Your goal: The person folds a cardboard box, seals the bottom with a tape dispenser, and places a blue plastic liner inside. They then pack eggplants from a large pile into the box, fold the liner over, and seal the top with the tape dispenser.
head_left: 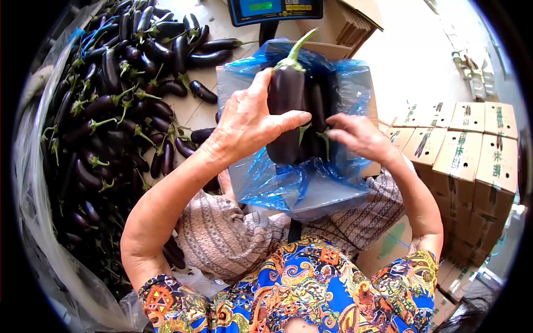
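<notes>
A cardboard box lined with blue plastic film (258,186) stands between the person's knees, with dark eggplants inside. My left hand (247,119) holds a large eggplant (286,100) above the box's left part, thumb across its front and fingers at its upper left side. That eggplant's green stem points up. Over the right side of the box, my right hand (358,136) has its fingers apart, near the stems of the eggplants (317,108) in the box. Its fingertips come close to a green stem, and nothing is held in it.
A big heap of eggplants (111,127) lies on the left beside clear plastic sheeting (33,183). Behind the box stands a scale display (272,8). Closed printed cartons (455,161) are stacked on the right, and more cardboard (338,25) is at the back.
</notes>
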Demonstrator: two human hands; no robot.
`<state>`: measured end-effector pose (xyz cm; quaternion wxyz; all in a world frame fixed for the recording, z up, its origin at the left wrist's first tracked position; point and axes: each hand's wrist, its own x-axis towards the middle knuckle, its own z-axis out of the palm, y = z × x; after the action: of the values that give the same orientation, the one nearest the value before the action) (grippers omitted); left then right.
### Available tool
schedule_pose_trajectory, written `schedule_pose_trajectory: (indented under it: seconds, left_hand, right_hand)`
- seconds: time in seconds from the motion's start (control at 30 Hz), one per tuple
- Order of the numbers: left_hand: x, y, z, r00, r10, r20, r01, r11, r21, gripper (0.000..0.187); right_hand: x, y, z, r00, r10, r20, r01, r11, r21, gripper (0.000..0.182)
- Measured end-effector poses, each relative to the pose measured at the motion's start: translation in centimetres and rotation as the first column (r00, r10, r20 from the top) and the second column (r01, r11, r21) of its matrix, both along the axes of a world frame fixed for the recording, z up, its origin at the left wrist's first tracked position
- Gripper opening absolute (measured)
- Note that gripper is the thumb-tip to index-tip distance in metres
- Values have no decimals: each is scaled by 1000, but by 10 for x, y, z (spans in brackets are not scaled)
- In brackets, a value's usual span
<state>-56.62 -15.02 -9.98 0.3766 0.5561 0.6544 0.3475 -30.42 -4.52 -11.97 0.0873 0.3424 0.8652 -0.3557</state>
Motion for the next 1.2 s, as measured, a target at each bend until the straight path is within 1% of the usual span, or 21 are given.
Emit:
schedule_pose_trajectory:
  seconds: [0.03,0.07,0.13,0.17,0.23,0.3,0.33,0.4,0.43,0.53,0.57,0.67,0.8,0.83,0.93,1.03,1.07,1.1,1.13,1.17,1.2]
  left_hand:
    - [7,3,-4,999,-3,32,5,998,-56,88]
    - [14,5,-7,998,-4,61,11,994,-112,91]
    - [38,4,-11,996,-29,-81,11,976,-216,112]
    - [47,3,-18,994,-62,-96,40,976,-214,113]
    - [64,0,-34,983,-131,-127,105,975,-194,112]
    - [77,1,-41,972,-183,-148,140,955,-260,108]
    - [83,2,-43,970,-197,-140,149,944,-296,106]
    - [99,13,-49,953,-237,-187,180,944,-278,103]
    - [104,17,-54,948,-247,-202,189,945,-267,101]
    - [111,22,-79,932,-272,-239,217,948,-231,97]
    - [112,21,-89,935,-259,-241,200,949,-245,91]
    - [118,10,-104,938,-306,-160,245,916,-317,87]
    - [122,8,-103,942,-295,-162,235,921,-311,86]
    - [116,10,-104,930,-344,-128,294,908,-299,87]
    - [112,13,-102,894,-421,-153,351,871,-345,89]
    - [108,15,-104,887,-452,-98,394,849,-351,90]
    - [105,17,-104,883,-463,-83,408,843,-351,90]
    - [103,18,-99,871,-481,-97,429,842,-327,93]
    - [103,19,-95,868,-482,-119,412,834,-368,93]
    - [100,18,-90,887,-449,-109,401,865,-301,90]
    - [99,20,-80,903,-419,-96,389,891,-233,87]
  right_hand:
    - [1,-9,-8,992,124,38,-130,969,211,31]
    - [2,-15,-6,951,189,245,-236,955,179,33]
    - [2,-20,-6,851,284,441,-347,935,68,27]
    - [10,-22,-10,873,278,400,-342,935,95,22]
    - [21,-20,-12,880,271,390,-326,942,80,19]
    - [27,-19,-11,887,258,382,-313,946,86,13]
    - [29,-20,-10,896,268,354,-317,945,86,13]
    - [37,-21,-12,915,283,289,-319,944,84,13]
    - [40,-24,-13,917,305,256,-346,929,132,13]
    - [43,-29,-14,881,368,298,-402,914,59,11]
    - [46,-31,-12,878,389,279,-423,904,69,9]
    - [48,-30,-9,871,398,288,-417,909,5,8]
    - [50,-27,-10,932,324,163,-330,944,10,12]
    - [49,-27,-9,937,315,153,-320,948,3,14]
    - [46,-30,-5,937,314,154,-315,949,-19,17]
    - [49,-34,-4,947,316,62,-318,948,30,18]
    - [47,-30,-2,939,325,111,-328,945,3,19]
    - [47,-27,0,948,302,102,-306,952,22,19]
    - [49,-24,1,955,281,93,-285,958,37,19]
    - [50,-21,3,969,239,65,-243,968,63,22]
    - [51,-18,3,974,216,-64,-206,969,135,19]
